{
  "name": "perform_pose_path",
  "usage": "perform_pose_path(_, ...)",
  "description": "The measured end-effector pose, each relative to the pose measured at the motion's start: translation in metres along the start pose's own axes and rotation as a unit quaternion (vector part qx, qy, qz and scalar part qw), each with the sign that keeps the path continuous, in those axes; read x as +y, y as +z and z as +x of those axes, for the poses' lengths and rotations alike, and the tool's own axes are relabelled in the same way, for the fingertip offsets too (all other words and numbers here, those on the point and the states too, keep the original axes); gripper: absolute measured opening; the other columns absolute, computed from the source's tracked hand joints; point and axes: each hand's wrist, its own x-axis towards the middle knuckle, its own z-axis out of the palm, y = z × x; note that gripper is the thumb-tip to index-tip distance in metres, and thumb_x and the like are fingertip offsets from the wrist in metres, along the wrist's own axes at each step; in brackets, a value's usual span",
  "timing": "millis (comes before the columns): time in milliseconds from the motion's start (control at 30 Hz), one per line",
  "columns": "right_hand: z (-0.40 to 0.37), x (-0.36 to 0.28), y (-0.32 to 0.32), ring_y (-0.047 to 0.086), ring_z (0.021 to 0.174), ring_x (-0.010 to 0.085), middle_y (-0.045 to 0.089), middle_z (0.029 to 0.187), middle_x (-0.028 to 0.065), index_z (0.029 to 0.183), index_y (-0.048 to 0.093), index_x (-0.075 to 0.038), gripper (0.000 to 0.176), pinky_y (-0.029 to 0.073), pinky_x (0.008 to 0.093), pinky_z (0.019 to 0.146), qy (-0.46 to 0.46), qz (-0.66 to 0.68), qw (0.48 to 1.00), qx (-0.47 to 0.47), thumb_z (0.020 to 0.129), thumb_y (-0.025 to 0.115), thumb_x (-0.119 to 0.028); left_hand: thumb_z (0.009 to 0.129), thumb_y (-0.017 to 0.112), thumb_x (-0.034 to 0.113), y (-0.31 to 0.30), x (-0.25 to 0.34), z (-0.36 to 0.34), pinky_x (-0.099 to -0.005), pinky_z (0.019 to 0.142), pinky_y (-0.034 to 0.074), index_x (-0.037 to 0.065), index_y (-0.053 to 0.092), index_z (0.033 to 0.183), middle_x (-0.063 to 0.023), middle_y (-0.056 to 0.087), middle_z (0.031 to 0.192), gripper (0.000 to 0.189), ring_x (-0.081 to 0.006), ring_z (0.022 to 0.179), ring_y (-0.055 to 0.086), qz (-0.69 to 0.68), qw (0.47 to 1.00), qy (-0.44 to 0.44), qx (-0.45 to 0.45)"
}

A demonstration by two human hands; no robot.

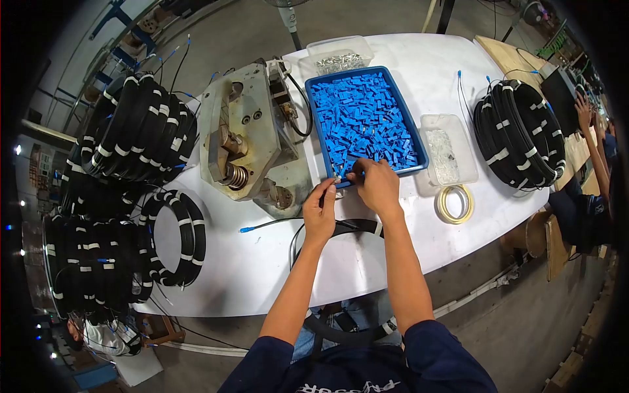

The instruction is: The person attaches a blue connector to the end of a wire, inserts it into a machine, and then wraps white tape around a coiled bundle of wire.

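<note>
A blue tray (pixel 422 154) full of small blue plastic parts (pixel 360 118) lies in the middle of the white table. At its near edge my left hand (pixel 320 213) has its fingers pinched at a small pale piece, too small to name. Just to the right, my right hand (pixel 375 183) reaches over the tray's front rim with its fingers bent together; what they hold is hidden. Below both hands a black cable coil (pixel 357 226) lies partly under my forearms, and a cable end with a blue connector (pixel 247 230) points left.
A metal press (pixel 246 131) stands left of the tray. Bundled black cable coils (pixel 141 128) fill the left side; another coil (pixel 517 134) sits right. Clear bins (pixel 449 150) and a tape roll (pixel 454 204) flank the tray. Other people are at the far right and lower left.
</note>
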Motion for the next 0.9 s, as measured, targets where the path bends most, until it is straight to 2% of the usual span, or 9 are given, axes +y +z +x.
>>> perform_pose_path(67,-0.006,0.003,0.009,0.058,0.077,0.0321,0.068,0.086,0.0074,0.082,0.065,-0.007,0.014,0.045,0.0430,0.067,0.006,0.087,0.990,0.112,0.080,0.073,-0.018,0.099,0.056,0.023,0.000,-0.003,0.001,-0.0261,0.084,0.046,-0.002,0.064,0.114,-0.0066,0.067,0.099,0.030,-0.0122,0.090,0.058,-0.003,1.000,0.008,0.002)
perform_pose_path(100,-0.009,0.006,0.013,0.058,0.077,0.0321,0.068,0.086,0.0074,0.082,0.065,-0.007,0.014,0.045,0.0430,0.067,0.006,0.087,0.990,0.112,0.080,0.073,-0.018,0.099,0.056,0.023,0.000,-0.004,0.002,-0.0260,0.084,0.046,-0.002,0.064,0.113,-0.0062,0.067,0.099,0.029,-0.0119,0.090,0.058,-0.011,1.000,0.016,-0.005)
perform_pose_path(200,-0.018,0.012,0.022,0.056,0.079,0.0278,0.067,0.086,0.0067,0.088,0.067,-0.003,0.013,0.044,0.0385,0.067,-0.095,0.182,0.953,0.221,0.078,0.073,-0.009,0.099,0.056,0.022,-0.001,-0.004,0.001,-0.0253,0.083,0.046,-0.002,0.063,0.112,-0.0053,0.066,0.100,0.028,-0.0107,0.090,0.057,-0.030,0.999,0.010,-0.021)
perform_pose_path(300,-0.026,0.009,0.023,0.058,0.081,0.0274,0.067,0.088,0.0101,0.094,0.068,-0.002,0.015,0.046,0.0358,0.071,-0.034,0.325,0.925,0.192,0.080,0.071,-0.006,0.100,0.055,0.020,-0.003,-0.002,0.001,-0.0238,0.081,0.045,-0.001,0.063,0.110,-0.0040,0.065,0.100,0.025,-0.0087,0.089,0.056,-0.019,0.999,-0.015,-0.036)
perform_pose_path(467,-0.030,0.005,0.016,0.059,0.078,0.0144,0.066,0.089,0.0078,0.101,0.069,-0.001,0.014,0.046,0.0266,0.067,0.002,0.422,0.893,0.155,0.089,0.063,-0.006,0.100,0.054,0.018,-0.003,-0.005,0.003,-0.0223,0.079,0.044,-0.001,0.061,0.112,-0.0031,0.065,0.099,0.024,-0.0068,0.086,0.054,-0.005,0.999,0.014,-0.035)
perform_pose_path(533,-0.034,0.005,0.018,0.059,0.076,0.0085,0.066,0.090,0.0056,0.105,0.068,0.000,0.016,0.045,0.0226,0.065,0.022,0.524,0.850,0.046,0.094,0.060,-0.007,0.100,0.053,0.018,-0.002,-0.003,0.002,-0.0232,0.079,0.045,-0.001,0.059,0.114,-0.0042,0.065,0.099,0.024,-0.0078,0.085,0.054,-0.072,0.997,-0.020,-0.034)
perform_pose_path(667,-0.038,0.003,0.027,0.062,0.074,0.0089,0.066,0.087,0.0056,0.111,0.064,0.003,0.020,0.048,0.0226,0.064,0.067,0.618,0.783,-0.015,0.096,0.059,-0.010,0.100,0.052,0.018,-0.004,-0.002,-0.001,-0.0235,0.079,0.045,-0.001,0.058,0.114,-0.0042,0.065,0.097,0.024,-0.0082,0.085,0.055,-0.052,0.998,0.003,-0.045)
perform_pose_path(833,-0.038,0.002,0.027,0.061,0.075,0.0088,0.066,0.088,0.0041,0.110,0.064,0.003,0.020,0.048,0.0220,0.066,0.065,0.628,0.775,-0.015,0.094,0.062,-0.009,0.100,0.052,0.016,-0.003,0.003,-0.003,-0.0232,0.079,0.045,0.001,0.059,0.115,-0.0029,0.064,0.095,0.023,-0.0085,0.086,0.056,-0.085,0.994,0.027,-0.067)
perform_pose_path(900,-0.037,0.001,0.030,0.057,0.073,0.0072,0.065,0.086,0.0028,0.110,0.065,0.002,0.021,0.045,0.0204,0.066,0.004,0.554,0.832,0.005,0.092,0.064,-0.008,0.099,0.053,0.016,-0.005,0.002,-0.003,-0.0231,0.080,0.045,0.001,0.060,0.116,-0.0034,0.065,0.096,0.023,-0.0091,0.088,0.057,-0.057,0.996,0.031,-0.053)
